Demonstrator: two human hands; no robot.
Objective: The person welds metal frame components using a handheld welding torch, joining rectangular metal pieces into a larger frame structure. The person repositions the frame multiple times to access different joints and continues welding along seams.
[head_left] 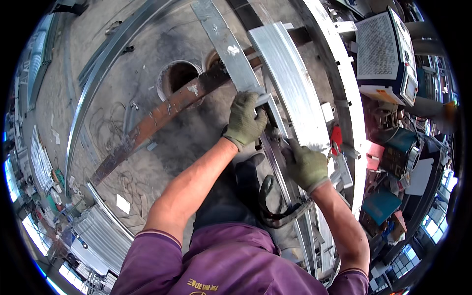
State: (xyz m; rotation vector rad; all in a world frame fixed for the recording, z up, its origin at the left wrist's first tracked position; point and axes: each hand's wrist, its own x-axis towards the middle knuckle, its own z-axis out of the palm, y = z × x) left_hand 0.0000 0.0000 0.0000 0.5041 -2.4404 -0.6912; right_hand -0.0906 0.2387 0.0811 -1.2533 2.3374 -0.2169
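Note:
Both my hands wear olive-green gloves. My left hand is closed, its fingers curled round a small grey metal piece at the near end of a flat galvanized steel strip. My right hand is closed beside a narrow metal rail, lower and to the right. What its fingers hold, if anything, is hidden. Between the hands sits a small dark metal fitting, partly covered. Just beyond my right hand lies a wide shiny steel channel.
A rusty beam crosses the floor diagonally, by a round pipe opening. A long curved steel rail stands at left. On the right are a thick frame beam, a red tool and a white-and-blue machine. A dark strap hangs near my legs.

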